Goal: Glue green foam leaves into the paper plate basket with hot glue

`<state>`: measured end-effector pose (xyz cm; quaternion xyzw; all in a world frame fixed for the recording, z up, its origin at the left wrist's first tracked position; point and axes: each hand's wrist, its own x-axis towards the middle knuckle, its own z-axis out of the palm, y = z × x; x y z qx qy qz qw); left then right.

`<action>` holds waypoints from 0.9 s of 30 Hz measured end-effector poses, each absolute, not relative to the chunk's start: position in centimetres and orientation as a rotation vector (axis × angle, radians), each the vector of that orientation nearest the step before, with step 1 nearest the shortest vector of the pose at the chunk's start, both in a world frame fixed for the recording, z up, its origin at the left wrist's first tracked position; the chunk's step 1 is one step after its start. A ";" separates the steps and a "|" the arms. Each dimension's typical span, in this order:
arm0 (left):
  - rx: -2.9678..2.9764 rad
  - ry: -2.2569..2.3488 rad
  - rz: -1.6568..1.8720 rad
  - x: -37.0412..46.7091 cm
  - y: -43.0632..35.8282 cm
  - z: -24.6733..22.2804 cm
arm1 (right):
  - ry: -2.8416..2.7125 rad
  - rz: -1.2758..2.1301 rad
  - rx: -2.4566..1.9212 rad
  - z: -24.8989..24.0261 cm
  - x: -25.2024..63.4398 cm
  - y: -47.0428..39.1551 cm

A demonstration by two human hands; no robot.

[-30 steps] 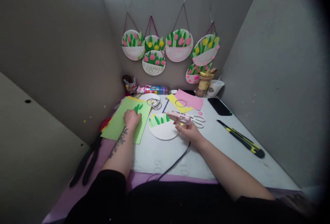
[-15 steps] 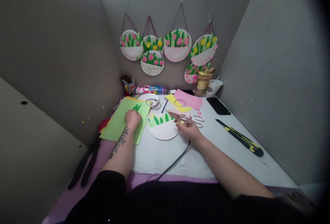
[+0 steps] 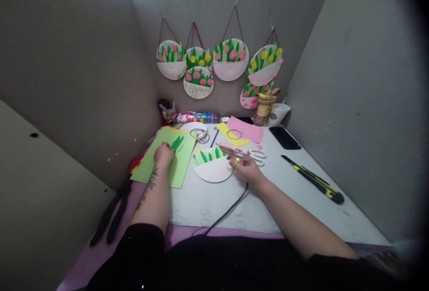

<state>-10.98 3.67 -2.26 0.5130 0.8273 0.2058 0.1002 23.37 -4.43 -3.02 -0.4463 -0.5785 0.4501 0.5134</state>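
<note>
On the light green paper [image 3: 182, 170] lie several dark green paper leaves [image 3: 177, 143]. My left hand [image 3: 163, 153] rests at their left side with its fingers bent together; whether a leaf is between the fingertips is too small to tell. My right hand [image 3: 246, 169] is closed around a pink glue gun [image 3: 234, 151], which points left and has a small light glowing. Below its nozzle lies a white half plate [image 3: 214, 170] with green leaves standing along its upper edge. A black cord [image 3: 231, 210] runs down from the glue gun.
White-handled scissors [image 3: 258, 157], a black and yellow cutter [image 3: 315, 179] and a phone [image 3: 284, 137] lie to the right. Behind are pink paper [image 3: 250, 130], yellow paper [image 3: 231, 133], metal rings [image 3: 200, 136] and a cup [image 3: 279, 113]. Decorated plates [image 3: 231, 69] hang on the back wall.
My left hand has moved left and slightly toward me, uncovering more of the dark green leaves. My right hand and the glue gun have stayed nearly still.
</note>
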 end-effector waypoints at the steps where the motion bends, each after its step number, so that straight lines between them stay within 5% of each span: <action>1: 1.503 2.433 0.652 -11.1 3.7 -2.3 | -1.394 1.078 -1.071 -3.1 23.4 -4.4; 8: 1.524 2.314 0.923 -12.8 3.6 -2.3 | -1.379 1.091 -1.049 -3.1 23.6 -4.3; 21: 1.464 2.511 0.642 -11.9 3.1 -1.2 | -1.377 1.085 -1.067 -3.2 23.6 -4.3; 27: 1.491 2.469 0.952 -11.8 3.2 -0.9 | -1.385 1.104 -1.058 -3.1 23.6 -4.3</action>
